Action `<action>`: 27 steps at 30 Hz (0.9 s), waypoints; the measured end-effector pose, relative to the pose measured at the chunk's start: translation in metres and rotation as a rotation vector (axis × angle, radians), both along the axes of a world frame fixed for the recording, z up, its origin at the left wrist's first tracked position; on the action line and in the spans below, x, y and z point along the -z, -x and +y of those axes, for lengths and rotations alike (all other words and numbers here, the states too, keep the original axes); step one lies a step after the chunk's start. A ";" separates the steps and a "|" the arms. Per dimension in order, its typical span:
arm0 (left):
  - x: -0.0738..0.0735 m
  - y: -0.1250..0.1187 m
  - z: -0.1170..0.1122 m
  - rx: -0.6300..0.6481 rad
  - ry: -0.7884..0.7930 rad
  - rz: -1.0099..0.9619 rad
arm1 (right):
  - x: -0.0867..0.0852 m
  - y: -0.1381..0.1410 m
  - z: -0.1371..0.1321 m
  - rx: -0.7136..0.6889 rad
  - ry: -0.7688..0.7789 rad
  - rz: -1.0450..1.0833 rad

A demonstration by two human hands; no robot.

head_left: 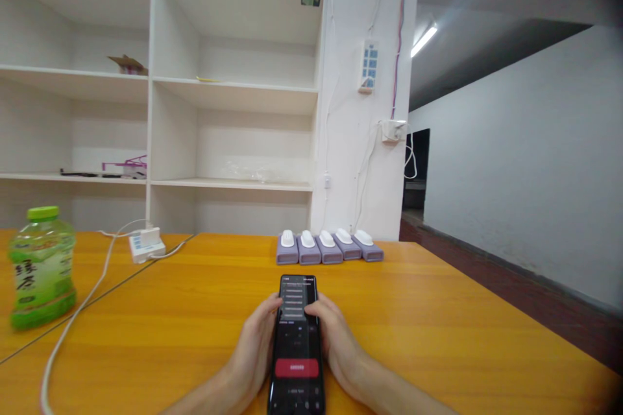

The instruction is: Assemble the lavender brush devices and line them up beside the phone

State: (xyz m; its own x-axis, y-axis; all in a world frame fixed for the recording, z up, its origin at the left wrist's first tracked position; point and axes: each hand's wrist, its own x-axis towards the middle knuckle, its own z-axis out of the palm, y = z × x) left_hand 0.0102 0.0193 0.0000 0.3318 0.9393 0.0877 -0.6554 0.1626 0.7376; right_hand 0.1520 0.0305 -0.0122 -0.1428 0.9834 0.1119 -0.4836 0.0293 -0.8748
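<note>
A black smartphone [296,343] is held upright in the lower middle of the head view, its lit screen toward me with a red button on it. My left hand [256,343] grips its left edge, thumb at the upper side of the screen. Around the right edge closes my right hand [338,340], with the thumb resting over the upper right of the screen. Beyond the phone, several purple boxes [328,253] stand in a row on the orange wooden table [413,311], each with a white oval piece [326,238] on top.
At the left stands a green-capped bottle [43,269] of green liquid. Near it, a white power strip [146,245] lies with its cable [82,305] running toward me. Behind the table are white shelves [233,84] and a pillar [367,181] with wires and a socket box [393,131].
</note>
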 end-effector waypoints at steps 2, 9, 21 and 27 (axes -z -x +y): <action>-0.001 0.000 0.000 0.004 -0.001 0.000 | 0.001 -0.001 0.000 0.000 0.010 -0.013; -0.002 -0.001 -0.001 -0.019 0.028 0.014 | 0.002 -0.002 -0.002 -0.042 0.026 0.002; -0.001 0.000 -0.001 -0.011 0.030 0.057 | -0.004 0.000 -0.004 -0.027 0.024 0.000; -0.001 0.000 0.001 0.007 0.034 0.067 | -0.010 -0.002 -0.007 -0.082 0.043 -0.002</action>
State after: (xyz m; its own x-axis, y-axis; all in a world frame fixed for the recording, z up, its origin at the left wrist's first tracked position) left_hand 0.0099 0.0200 0.0011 0.3423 0.9390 0.0330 -0.6032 0.1927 0.7739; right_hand 0.1542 0.0235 -0.0026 -0.2228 0.9724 0.0698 -0.4810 -0.0473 -0.8754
